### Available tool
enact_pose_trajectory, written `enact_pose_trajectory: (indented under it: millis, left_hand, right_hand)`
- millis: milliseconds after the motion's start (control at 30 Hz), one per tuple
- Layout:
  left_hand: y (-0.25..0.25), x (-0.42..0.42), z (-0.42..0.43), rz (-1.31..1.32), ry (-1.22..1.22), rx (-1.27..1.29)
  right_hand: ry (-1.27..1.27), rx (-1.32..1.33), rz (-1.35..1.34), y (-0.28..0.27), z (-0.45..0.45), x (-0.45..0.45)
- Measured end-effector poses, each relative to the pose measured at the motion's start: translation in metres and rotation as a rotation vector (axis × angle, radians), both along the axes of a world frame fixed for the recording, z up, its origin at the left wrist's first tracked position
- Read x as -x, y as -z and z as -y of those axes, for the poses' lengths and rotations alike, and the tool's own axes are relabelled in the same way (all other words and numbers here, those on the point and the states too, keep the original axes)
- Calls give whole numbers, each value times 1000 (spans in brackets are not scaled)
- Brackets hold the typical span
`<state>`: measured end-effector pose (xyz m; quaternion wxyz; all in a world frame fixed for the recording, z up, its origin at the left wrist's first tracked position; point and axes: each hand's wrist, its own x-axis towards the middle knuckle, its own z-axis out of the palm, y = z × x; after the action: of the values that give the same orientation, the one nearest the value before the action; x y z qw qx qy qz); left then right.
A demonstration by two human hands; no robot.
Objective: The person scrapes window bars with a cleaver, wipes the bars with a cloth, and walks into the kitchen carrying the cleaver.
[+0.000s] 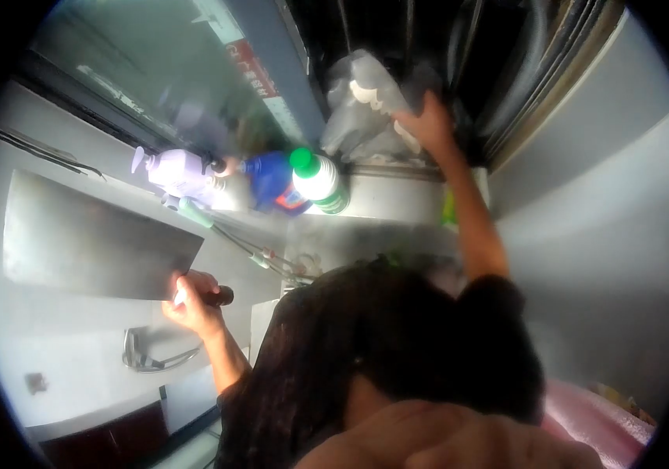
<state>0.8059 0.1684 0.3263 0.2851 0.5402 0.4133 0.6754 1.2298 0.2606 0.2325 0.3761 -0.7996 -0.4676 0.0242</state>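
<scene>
My left hand (pixel 194 303) is wrapped round the dark handle of a large cleaver (pixel 104 234), whose broad metal blade points left, in front of the pale wall. My right hand (pixel 429 129) is raised to the window opening, at the edge of a crumpled, greyish see-through plastic bag (pixel 369 102) with a white scalloped strip. The thumb lies against the bag; the other fingers are dark and blurred, seemingly closed on it.
On the sill stand a lilac pump bottle (pixel 178 172), a blue bottle (pixel 272 184) and a green-capped white bottle (pixel 319 180). A chrome fitting (pixel 139 352) is on the left wall. Dark window bars (pixel 410 31) rise behind the bag. Pink cloth (pixel 592 426) shows lower right.
</scene>
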Motion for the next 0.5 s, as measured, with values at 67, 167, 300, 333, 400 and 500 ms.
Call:
enact_pose_trajectory:
  millis: [67, 167, 300, 333, 400, 500]
  left_hand:
    - [2, 2, 1, 30, 46, 1]
    - [3, 2, 1, 36, -11, 41]
    - [1, 2, 2, 37, -40, 57]
    - [3, 4, 2, 36, -46, 67]
    - [6, 5, 1, 35, -57, 82]
    - [6, 3, 0, 52, -8, 66]
  right_hand:
    - [-25, 17, 55, -2, 2, 4]
    - [72, -74, -69, -1, 1, 7]
    - [65, -376, -258, -42, 35, 17]
    - [59, -368, -260, -47, 45, 21]
    - [139, -418, -223, -50, 58, 25]
    - [60, -278, -104, -41, 67, 27]
